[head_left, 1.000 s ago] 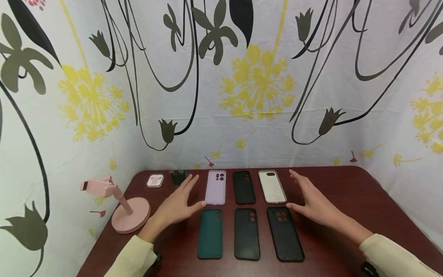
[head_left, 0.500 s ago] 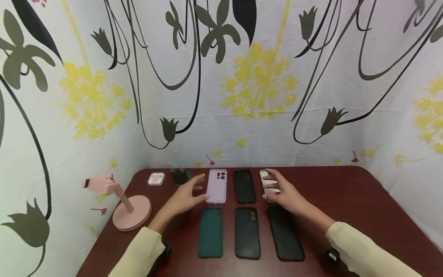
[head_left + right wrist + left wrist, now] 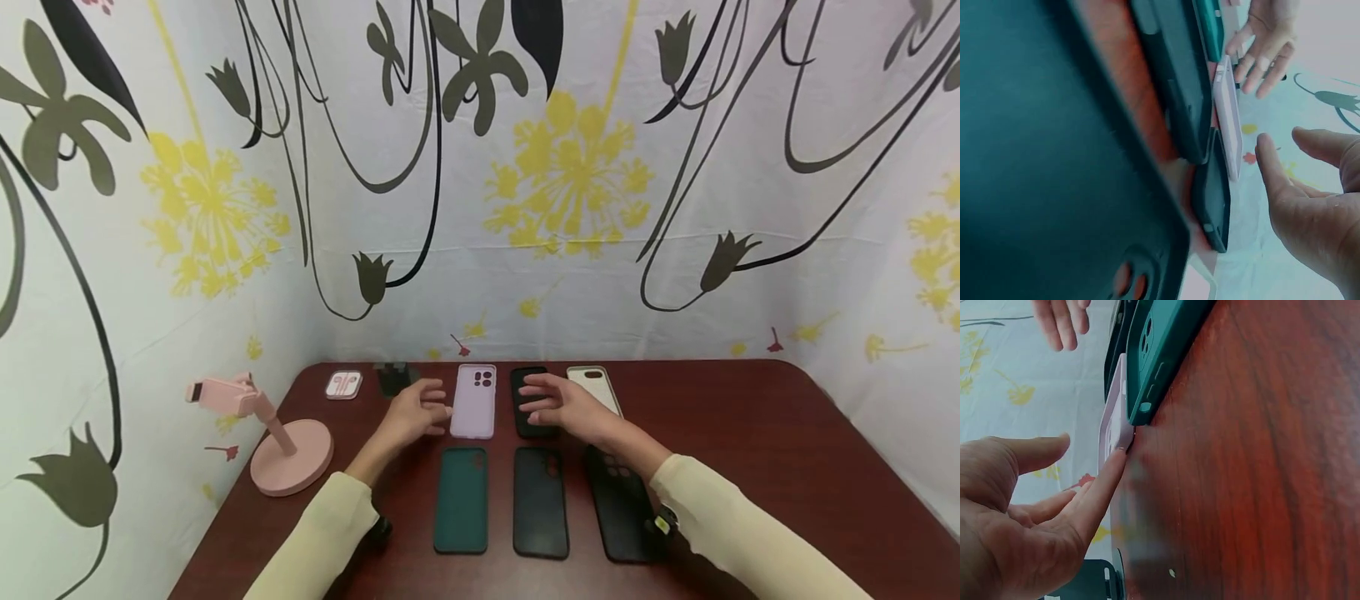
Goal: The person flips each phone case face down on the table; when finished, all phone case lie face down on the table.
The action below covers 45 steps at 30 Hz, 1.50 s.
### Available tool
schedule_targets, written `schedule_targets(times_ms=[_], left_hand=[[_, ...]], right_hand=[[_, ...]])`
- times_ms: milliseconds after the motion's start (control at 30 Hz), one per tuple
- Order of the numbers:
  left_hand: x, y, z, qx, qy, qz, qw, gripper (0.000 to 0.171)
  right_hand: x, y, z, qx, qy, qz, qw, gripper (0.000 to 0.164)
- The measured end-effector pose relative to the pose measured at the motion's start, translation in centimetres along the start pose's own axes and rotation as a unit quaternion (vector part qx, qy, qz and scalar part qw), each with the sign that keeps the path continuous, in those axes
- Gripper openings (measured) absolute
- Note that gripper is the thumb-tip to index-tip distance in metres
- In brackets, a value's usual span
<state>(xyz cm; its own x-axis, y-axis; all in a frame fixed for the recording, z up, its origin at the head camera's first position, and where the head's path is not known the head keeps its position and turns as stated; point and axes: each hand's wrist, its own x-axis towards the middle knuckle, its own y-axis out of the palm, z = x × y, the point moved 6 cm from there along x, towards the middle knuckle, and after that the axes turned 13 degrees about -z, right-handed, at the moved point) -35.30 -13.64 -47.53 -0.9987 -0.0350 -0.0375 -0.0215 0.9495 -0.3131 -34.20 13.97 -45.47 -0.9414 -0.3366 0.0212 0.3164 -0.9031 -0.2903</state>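
Observation:
Six phone cases lie in two rows on the dark red table. My left hand (image 3: 412, 414) is beside the lilac phone case (image 3: 473, 408) at the back left; in the left wrist view a fingertip appears to touch its edge. Over the black phone case (image 3: 534, 430) at the back middle hovers my right hand (image 3: 572, 412), fingers loosely bent and holding nothing, partly hiding that case. A white phone case (image 3: 597, 383) lies at the back right. In front are a green phone case (image 3: 461, 504), a dark phone case (image 3: 540, 508) and a larger black phone case (image 3: 618, 512), partly behind the right forearm.
A pink phone stand (image 3: 292, 462) stands on the table's left. Behind it are a small earphone box (image 3: 343, 384) and a dark small object (image 3: 392, 379). A flower-patterned cloth (image 3: 585, 300) encloses the back and sides of the table (image 3: 757, 442).
My right hand has moved left, from beside the white phone case, across it, to above the black one. My left hand has shifted slightly right with fingers more bent. The cases stay put.

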Motion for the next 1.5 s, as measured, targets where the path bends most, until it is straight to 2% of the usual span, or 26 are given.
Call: schedule_targets(times_ms=[167,367,600,767,1000,1233,1500], left_hand=[[1.3,0.3,0.4,0.011,-0.019,-0.004,0.9997,0.058],[2.4,0.8,0.6,0.042,-0.026,-0.013,0.9987,0.043],[2.6,1.7,0.1,0.088,-0.026,-0.005,0.9958,0.041],[2.6,1.8,-0.3,0.111,-0.043,-0.011,0.9928,0.04],[2.5,1.7,-0.7,0.104,-0.051,-0.007,0.9932,0.041],[2.6,1.4,-0.3,0.103,-0.043,-0.007,0.9937,0.037],[2.4,1.9,-0.6,0.087,-0.03,-0.001,0.9957,0.038]], right_hand=[[1.6,1.3,0.2,0.028,0.035,0.006,0.999,0.064],[3.2,3.1,0.3,0.005,0.054,0.003,0.999,0.056],[3.7,4.2,0.5,0.013,0.095,-0.013,0.995,0.061],[3.7,5.3,0.1,0.06,0.124,-0.01,0.99,0.062],[3.9,6.4,-0.2,0.108,0.145,-0.033,0.983,0.063],[3.8,6.9,-0.2,0.082,0.132,-0.041,0.987,0.068],[3.5,6.7,-0.4,0.065,0.137,-0.07,0.986,0.069]])
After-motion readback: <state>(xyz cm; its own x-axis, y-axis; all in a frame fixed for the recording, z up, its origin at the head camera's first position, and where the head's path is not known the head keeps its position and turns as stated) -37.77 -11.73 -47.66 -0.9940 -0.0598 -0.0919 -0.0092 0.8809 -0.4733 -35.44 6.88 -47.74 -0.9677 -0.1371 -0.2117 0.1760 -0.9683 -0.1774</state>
